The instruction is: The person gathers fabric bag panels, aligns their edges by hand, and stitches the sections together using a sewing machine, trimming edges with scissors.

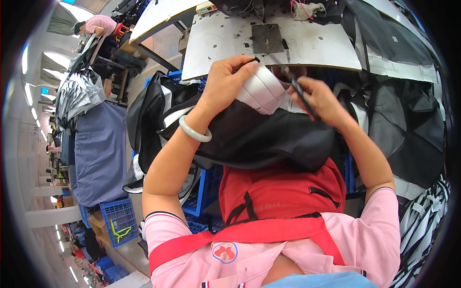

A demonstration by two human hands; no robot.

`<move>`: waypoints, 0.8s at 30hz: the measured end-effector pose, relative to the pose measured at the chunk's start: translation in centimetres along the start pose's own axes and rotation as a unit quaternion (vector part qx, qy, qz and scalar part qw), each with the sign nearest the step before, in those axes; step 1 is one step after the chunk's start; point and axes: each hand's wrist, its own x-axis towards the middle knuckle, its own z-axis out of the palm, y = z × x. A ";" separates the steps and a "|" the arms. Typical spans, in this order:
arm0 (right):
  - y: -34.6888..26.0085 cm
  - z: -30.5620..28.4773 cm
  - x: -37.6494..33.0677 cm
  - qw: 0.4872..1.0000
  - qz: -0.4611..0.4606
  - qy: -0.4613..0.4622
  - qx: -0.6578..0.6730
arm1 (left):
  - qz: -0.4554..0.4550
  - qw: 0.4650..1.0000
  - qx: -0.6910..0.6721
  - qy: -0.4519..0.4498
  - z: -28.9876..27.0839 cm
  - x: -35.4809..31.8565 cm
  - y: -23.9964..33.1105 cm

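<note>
My left hand (226, 80) pinches the upper edge of a white fabric piece (263, 90) with dark lines across it. The piece curves into a band in front of me, at the table's near edge. In my right hand (322, 100) is a slim dark-handled tool (302, 96), its tip close to the right side of the white piece. Motion smears the tool, so its exact kind does not show. Black fabric (259, 139) hangs below the white piece and lies over my lap.
A white worktable (221, 43) with a dark metal plate (267, 38) stands ahead. Blue crates (117, 218) sit at left and under the fabric. Dark fabric piles (406, 125) lie at right, grey cloth (100, 149) at left. Another person (101, 26) works at far left.
</note>
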 end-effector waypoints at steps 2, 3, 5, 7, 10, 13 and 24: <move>2.9 -3.5 3.9 0.979 -0.117 0.141 -0.084 | 0.062 0.993 0.096 0.025 -0.2 1.5 0.2; 2.6 -5.3 5.6 0.957 -0.094 0.187 -0.203 | 0.086 0.985 0.140 0.045 -0.5 2.1 0.3; 3.6 -9.6 9.1 0.878 -0.088 0.285 -0.375 | 0.117 0.973 0.191 0.050 -0.9 4.0 0.3; 7.5 -13.2 11.5 0.829 -0.103 0.342 -0.431 | 0.155 0.952 0.255 0.062 -0.4 6.4 0.6; 9.9 -14.8 13.4 0.794 -0.141 0.370 -0.462 | 0.165 0.928 0.322 0.084 -1.1 9.8 -0.3; 10.8 -14.2 13.9 0.788 -0.148 0.430 -0.415 | 0.148 0.925 0.340 0.086 -1.7 12.5 -0.8; 10.2 -14.2 13.8 0.794 -0.149 0.437 -0.396 | 0.070 0.961 0.263 0.051 -1.9 16.7 -2.4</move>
